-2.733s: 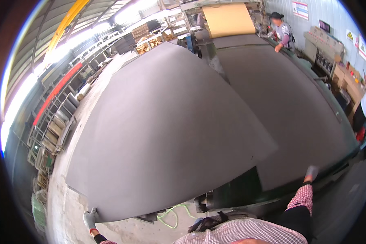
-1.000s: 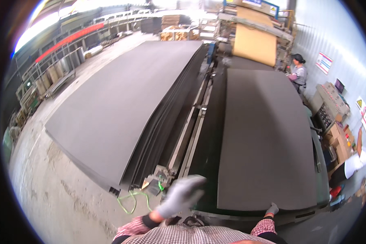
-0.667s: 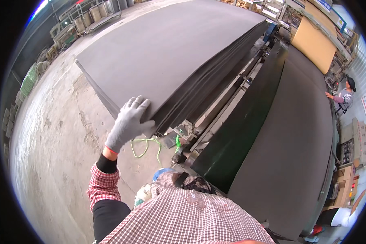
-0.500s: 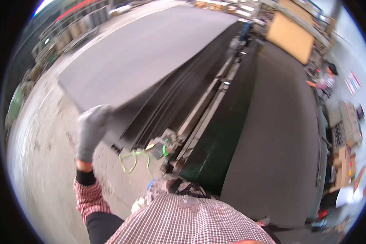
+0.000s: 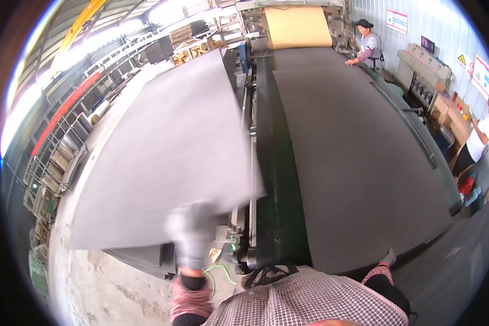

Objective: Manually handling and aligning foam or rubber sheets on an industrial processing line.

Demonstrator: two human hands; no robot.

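Right now your left hand, in a light grey glove, sits at the near edge of the top grey sheet, w/ the fingers up over that edge. It's motion-blurred, so I can't tell if the fingers are clamped on the sheet or just pressed flat against it. That sheet lies on the dark stack on your left side, just beside the green machine frame that runs away from you down the middle. Its near right corner reaches over the frame's metal rail.

Your right hand, also gloved, is at the near edge of the long dark sheet on the machine bed, right of the frame. Only a small bit of it shows past your checked sleeve; whether it grips or rests, can't tell.

Below the left hand, a green cord loops on the concrete floor near the frame's end.

At the far end, a tan roll feeds the bed, and a person in a striped top stands beside it w/ a hand on the sheet. Another person in a white shirt stands at the right by a control desk. Racks line the far left.
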